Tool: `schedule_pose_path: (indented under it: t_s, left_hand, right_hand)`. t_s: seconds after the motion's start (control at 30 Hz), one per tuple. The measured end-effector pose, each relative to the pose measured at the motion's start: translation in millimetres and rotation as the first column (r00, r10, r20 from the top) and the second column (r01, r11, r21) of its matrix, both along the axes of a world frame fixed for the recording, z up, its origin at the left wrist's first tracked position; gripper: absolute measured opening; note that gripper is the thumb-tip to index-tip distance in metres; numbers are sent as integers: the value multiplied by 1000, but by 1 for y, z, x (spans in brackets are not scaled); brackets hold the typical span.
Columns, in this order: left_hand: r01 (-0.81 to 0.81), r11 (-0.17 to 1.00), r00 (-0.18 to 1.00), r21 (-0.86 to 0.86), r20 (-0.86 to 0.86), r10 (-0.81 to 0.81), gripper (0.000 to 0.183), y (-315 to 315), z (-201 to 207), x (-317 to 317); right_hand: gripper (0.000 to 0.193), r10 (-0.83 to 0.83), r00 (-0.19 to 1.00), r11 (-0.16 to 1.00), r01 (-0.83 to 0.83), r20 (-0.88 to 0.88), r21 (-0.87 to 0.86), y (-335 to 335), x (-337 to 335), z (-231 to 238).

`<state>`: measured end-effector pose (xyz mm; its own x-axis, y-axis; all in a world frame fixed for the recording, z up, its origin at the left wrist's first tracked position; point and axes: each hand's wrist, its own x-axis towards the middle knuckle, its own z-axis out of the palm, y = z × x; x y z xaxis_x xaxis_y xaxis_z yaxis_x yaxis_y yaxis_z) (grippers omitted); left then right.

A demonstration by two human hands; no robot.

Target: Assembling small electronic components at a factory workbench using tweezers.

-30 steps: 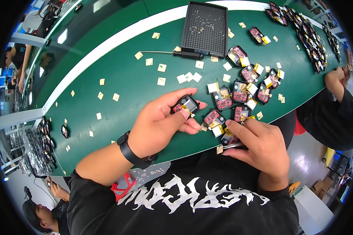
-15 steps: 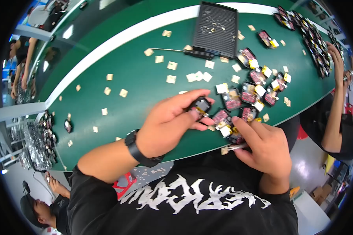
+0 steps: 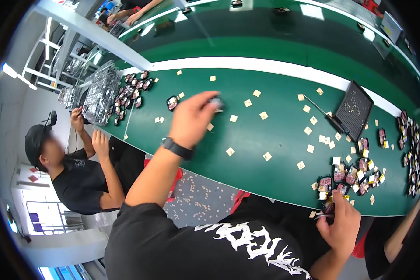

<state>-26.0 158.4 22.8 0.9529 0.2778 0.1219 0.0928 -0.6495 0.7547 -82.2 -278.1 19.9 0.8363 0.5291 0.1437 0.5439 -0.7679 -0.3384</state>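
Your left hand pinches a blurred dark electronics casing, upper centre of frame; grip by the rim. Your right hand, lower right, pinches a slim metal tool; angle its tip clear of red circuit boards.

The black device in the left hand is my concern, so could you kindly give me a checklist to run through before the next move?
1. Black device held by the left hand: ok, between thumb and fingers.
2. Parts inside the black device seated: cannot tell; it is blurred and partly covered.
3. Thin metal tool in the right hand: ok, it sticks out near the thumb.
4. Green table free of loose pieces: not ok; pale squares lie scattered over it.
5. Open units by the right hand spaced apart: not ok, they crowd together.
6. Screwdriver away from both hands: ok, it lies beside the black tray.
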Motion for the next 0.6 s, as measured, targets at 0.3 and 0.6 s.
schedule_pose_path:
  t_s: [0.3, 0.6]
  left_hand:
    - [-487, 791, 864, 370, 66, 500, 31, 179, -42, -72]
    - [282, 958, 952, 43, 108, -285, 40, -41, 37, -28]
  right_hand:
    - [39, 17, 990, 999, -11, 142, -46, -15, -13, 0]
    - [33, 43, 907, 996, -74, 418, 59, 3, -19, 12]
